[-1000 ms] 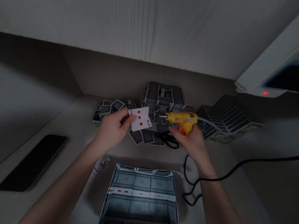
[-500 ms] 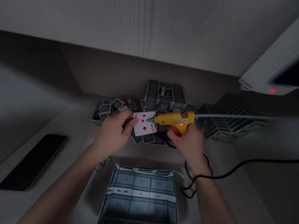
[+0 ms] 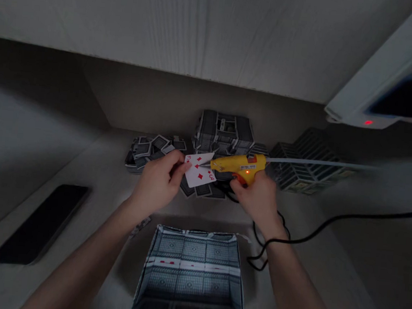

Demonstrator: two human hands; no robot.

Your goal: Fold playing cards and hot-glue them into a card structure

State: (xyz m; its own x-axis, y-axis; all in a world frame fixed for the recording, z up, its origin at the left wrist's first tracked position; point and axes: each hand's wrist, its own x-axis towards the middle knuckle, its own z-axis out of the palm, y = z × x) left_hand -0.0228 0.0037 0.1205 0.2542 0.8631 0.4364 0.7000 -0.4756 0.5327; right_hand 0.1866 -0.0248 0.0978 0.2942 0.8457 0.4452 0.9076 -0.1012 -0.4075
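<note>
My left hand (image 3: 161,179) pinches the left edge of a playing card (image 3: 200,171), the three of diamonds, face toward me. My right hand (image 3: 258,193) is wrapped round the handle of a yellow hot glue gun (image 3: 239,166), fingers at its orange trigger. The nozzle points left and lies over the right half of the card; whether it touches the surface I cannot tell. A long glue stick (image 3: 320,163) juts out of the gun's back, and a small orange light glows on its side. Below my hands stands an open box made of playing cards (image 3: 192,256).
Behind the hands are a box heaped with cards (image 3: 145,150), a card-built case (image 3: 224,131) and stacked card structures (image 3: 304,158). Loose cards (image 3: 203,191) lie beneath the held card. A phone (image 3: 41,224) lies left. A black cable (image 3: 329,226) crosses my right wrist; a power strip (image 3: 380,93) hangs upper right.
The glue gun's nozzle has shifted slightly left over the card, and the card is tilted a little more. Both hands keep their grips. The whole view has moved slightly.
</note>
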